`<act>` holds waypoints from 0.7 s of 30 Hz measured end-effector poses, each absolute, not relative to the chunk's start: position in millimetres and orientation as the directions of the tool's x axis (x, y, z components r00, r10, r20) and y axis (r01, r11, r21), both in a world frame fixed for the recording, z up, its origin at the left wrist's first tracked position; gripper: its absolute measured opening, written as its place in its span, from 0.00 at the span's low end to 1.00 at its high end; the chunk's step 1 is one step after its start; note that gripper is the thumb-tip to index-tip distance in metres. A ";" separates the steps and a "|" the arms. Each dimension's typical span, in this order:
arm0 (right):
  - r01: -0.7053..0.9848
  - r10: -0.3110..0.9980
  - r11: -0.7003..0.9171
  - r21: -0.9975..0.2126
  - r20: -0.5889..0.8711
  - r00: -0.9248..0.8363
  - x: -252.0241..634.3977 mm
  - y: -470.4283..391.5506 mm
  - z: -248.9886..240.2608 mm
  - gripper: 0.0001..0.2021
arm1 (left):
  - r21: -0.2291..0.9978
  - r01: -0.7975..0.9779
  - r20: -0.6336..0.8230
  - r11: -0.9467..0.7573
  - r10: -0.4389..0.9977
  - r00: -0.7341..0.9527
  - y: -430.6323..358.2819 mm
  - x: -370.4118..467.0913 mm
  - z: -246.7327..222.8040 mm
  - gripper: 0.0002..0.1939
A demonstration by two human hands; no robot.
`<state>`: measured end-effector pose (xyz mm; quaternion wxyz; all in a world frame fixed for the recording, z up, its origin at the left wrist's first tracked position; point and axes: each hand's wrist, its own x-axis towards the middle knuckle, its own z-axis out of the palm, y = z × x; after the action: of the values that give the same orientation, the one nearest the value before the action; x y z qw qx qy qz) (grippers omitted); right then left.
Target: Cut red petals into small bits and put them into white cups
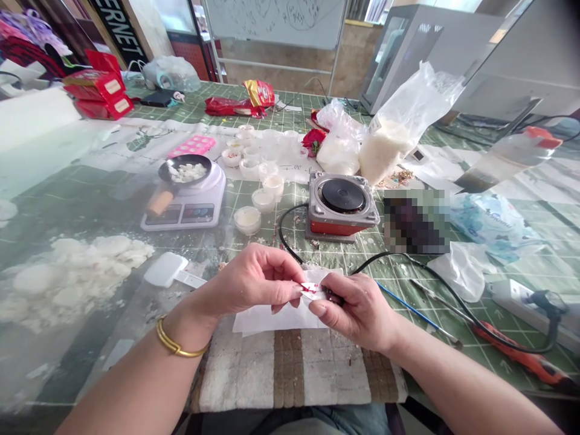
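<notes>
Between my hands is a small white piece with red marks (pixel 312 290). My left hand (pixel 263 279) pinches its left end between thumb and fingertips. My right hand (pixel 359 307) is closed at the other end, around a small dark object (pixel 334 296) mostly hidden by the fingers; its kind cannot be made out. Directly below lie sheets of white paper (pixel 260 321), partly over a brown-and-white striped cloth (pixel 254 377) at the table's near edge. A white spatula (pixel 167 269) rests left of my left hand.
Ahead stands a small hot plate (pixel 343 196) with a black cable. A little pan (pixel 186 170) of white chunks sits on a kitchen scale (pixel 208 193). Several small cups (pixel 248 220) stand between them. White lumps (pixel 77 272) lie left; a blue brush (pixel 414 311) and an orange-handled tool (pixel 521 350) lie right.
</notes>
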<state>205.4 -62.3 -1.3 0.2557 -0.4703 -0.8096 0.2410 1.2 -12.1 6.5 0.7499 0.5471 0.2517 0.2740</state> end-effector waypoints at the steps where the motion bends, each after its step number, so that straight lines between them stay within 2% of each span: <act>1: 0.638 0.883 0.445 -0.628 0.190 -0.429 205.2 -62.2 -0.5 0.20 | 0.957 -0.135 -0.082 0.256 0.687 0.722 -12.2 1.2 6.5 0.03; 21: 0.649 0.874 0.471 -0.598 0.218 -0.434 204.2 -61.1 0.1 0.21 | 0.951 -0.148 -0.086 0.273 0.689 0.719 -12.7 1.1 4.7 0.02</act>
<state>204.2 -61.1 0.1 0.2577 -0.4655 -0.8179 0.2190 1.1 -12.7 4.7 0.7567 0.5358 0.2526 0.2766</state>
